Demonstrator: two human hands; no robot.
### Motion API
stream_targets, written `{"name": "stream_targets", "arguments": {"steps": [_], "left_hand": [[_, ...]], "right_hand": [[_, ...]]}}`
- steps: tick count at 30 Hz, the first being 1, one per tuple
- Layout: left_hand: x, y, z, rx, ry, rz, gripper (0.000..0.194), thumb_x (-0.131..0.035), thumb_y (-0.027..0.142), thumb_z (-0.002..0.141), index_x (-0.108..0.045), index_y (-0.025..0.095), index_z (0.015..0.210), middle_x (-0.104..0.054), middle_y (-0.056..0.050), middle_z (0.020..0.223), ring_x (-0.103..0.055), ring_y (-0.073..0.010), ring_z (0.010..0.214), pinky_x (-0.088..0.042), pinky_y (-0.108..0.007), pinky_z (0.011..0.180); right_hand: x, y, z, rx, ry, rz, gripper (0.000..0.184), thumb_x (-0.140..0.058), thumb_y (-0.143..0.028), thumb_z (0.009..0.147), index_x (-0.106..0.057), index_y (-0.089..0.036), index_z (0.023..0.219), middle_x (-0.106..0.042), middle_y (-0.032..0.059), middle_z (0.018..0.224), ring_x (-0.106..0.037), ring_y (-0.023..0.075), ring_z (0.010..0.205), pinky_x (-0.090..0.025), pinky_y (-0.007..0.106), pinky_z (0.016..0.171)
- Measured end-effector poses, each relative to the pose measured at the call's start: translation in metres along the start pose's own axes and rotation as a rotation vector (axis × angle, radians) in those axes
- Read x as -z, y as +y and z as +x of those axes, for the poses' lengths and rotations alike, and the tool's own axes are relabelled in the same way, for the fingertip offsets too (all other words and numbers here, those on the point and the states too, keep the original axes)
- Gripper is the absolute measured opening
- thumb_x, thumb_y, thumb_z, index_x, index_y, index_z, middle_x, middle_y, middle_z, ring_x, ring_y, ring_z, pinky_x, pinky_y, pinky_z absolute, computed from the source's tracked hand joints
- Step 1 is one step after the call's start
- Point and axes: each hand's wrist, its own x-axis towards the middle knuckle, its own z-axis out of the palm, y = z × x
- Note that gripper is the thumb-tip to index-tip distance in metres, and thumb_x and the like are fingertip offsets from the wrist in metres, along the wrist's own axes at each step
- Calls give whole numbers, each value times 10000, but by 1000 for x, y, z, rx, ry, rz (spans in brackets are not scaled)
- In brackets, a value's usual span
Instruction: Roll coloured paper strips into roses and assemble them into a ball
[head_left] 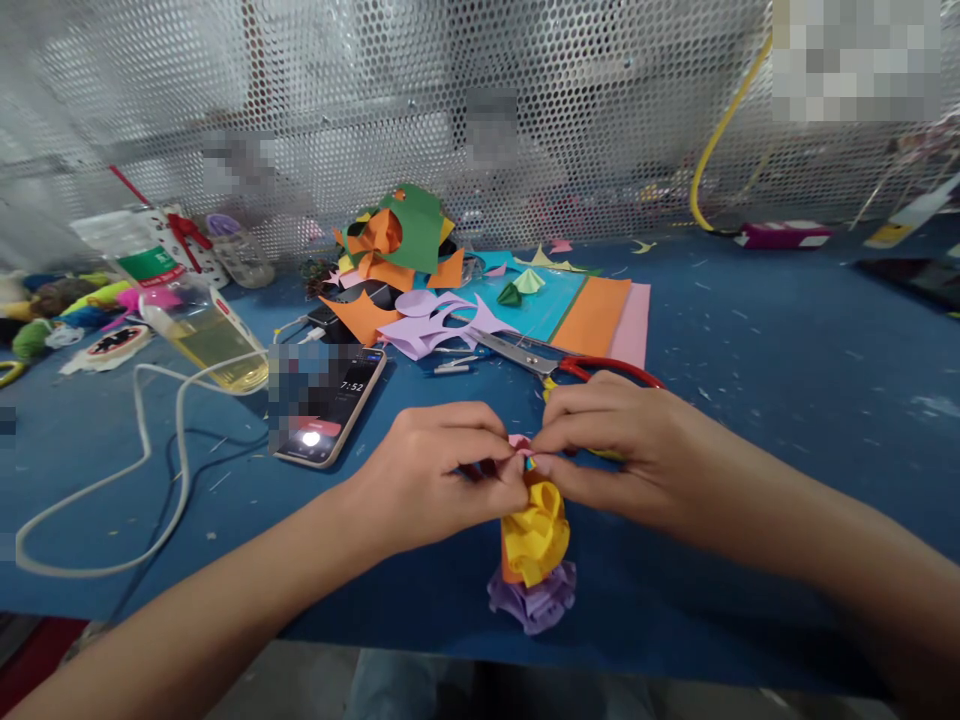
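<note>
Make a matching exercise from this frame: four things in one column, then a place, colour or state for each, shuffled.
Things
1. Phone
2. Scissors
3. Bottle
4. Crumpled yellow paper

Descriptions
A. Red handles
B. Between the right hand and the ruffled purple paper
C. Lying with its screen lit
D. Yellowish liquid inside

Pairs: 1-C, 2-A, 3-D, 4-B

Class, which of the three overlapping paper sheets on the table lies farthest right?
The pink sheet: it sticks out past the right edge of the orange one, with the blue one leftmost.
</note>
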Motion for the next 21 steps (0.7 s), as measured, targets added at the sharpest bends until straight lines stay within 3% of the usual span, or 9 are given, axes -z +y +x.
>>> {"name": "stream_targets", "arguments": {"steps": [10, 16, 21], "left_hand": [[7, 2, 5, 271, -98, -284, 33, -692, 151, 738, -700, 119, 740, -689, -52, 742, -624, -77, 580, -455, -107, 440], [5, 3, 4, 193, -83, -200, 75, -650, 97, 761, -718, 112, 734, -694, -48, 667, -615, -84, 554, -473, -137, 492], [0, 1, 1, 103, 31, -53, 97, -649, 108, 761, -697, 107, 676, -688, -43, 650, -598, -80, 535, -483, -141, 499]], "right_hand": [[6, 0, 2, -11, 34, 78, 187, -533, -222, 861, -641, -191, 710, -589, -7, 691, -536, 99, 629, -382, 248, 622], [3, 0, 2, -17, 75, 30, 193, -533, -204, 852, -629, -179, 686, -596, -8, 678, -539, 98, 628, -387, 257, 633], [2, -2, 1, -76, 102, 11, 103, -571, -213, 823, -664, -197, 782, -659, 14, 765, -586, 129, 704, -425, 272, 673]]}}
